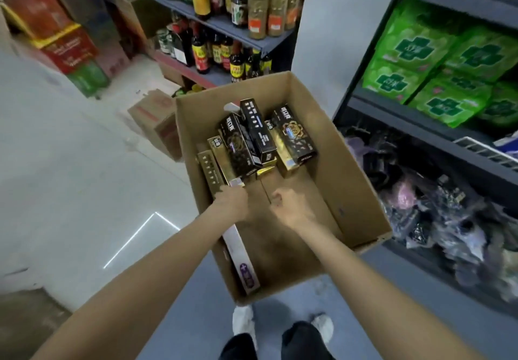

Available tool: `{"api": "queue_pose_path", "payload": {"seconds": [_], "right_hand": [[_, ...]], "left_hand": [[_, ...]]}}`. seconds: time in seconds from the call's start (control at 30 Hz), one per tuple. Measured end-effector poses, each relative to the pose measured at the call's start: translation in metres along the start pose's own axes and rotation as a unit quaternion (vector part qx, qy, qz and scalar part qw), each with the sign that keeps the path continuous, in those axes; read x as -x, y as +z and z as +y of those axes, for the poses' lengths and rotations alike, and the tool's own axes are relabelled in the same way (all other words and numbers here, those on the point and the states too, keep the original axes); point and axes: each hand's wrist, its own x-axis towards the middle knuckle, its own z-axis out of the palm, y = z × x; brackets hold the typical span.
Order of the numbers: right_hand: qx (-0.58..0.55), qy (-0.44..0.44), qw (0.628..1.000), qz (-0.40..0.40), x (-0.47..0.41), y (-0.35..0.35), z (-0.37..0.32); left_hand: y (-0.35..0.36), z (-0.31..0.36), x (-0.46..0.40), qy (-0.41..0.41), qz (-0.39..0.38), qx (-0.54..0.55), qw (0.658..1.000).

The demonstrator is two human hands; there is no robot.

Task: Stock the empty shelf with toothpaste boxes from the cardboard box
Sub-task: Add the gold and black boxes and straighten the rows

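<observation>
An open cardboard box (pixel 344 169) stands on the floor in front of me. Several black and gold toothpaste boxes (pixel 252 141) lie heaped at its far end. A long white and purple box (pixel 241 256) leans along the left inner wall. My left hand (pixel 231 201) grips the near end of a gold toothpaste box (pixel 221 160) at the left side of the heap. My right hand (pixel 288 205) hovers over the bare box bottom, its fingers curled and holding nothing.
Dark shelving on the right holds green packs (pixel 437 74) and a lower shelf of purple and black packets (pixel 437 205). Bottles and jars (pixel 224 23) fill the far shelves. A smaller carton (pixel 157 121) sits left of the box. My feet (pixel 244 320) stand close behind it.
</observation>
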Motion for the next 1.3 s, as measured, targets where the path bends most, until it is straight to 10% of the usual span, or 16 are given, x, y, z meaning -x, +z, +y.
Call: {"api": "queue_pose_path", "payload": {"seconds": [0.27,0.6,1.0,1.3], "right_hand": [[0.031,-0.01,0.982,-0.188,-0.025,0.098,-0.014],[-0.09,0.032,0.994,-0.043,-0.039,0.078,0.008],[-0.159,0.081,0.982,0.06,-0.052,-0.012,0.016],[-0.247,0.029,0.955,0.159,-0.055,-0.069,0.007]], "left_hand": [[0.016,-0.009,-0.017,-0.016,-0.047,-0.047,0.998],[-0.006,-0.008,-0.024,0.019,0.039,0.177,0.983],[-0.04,0.01,-0.115,-0.173,0.136,0.419,0.881],[-0.054,0.024,-0.104,-0.124,0.201,0.614,0.753]]}}
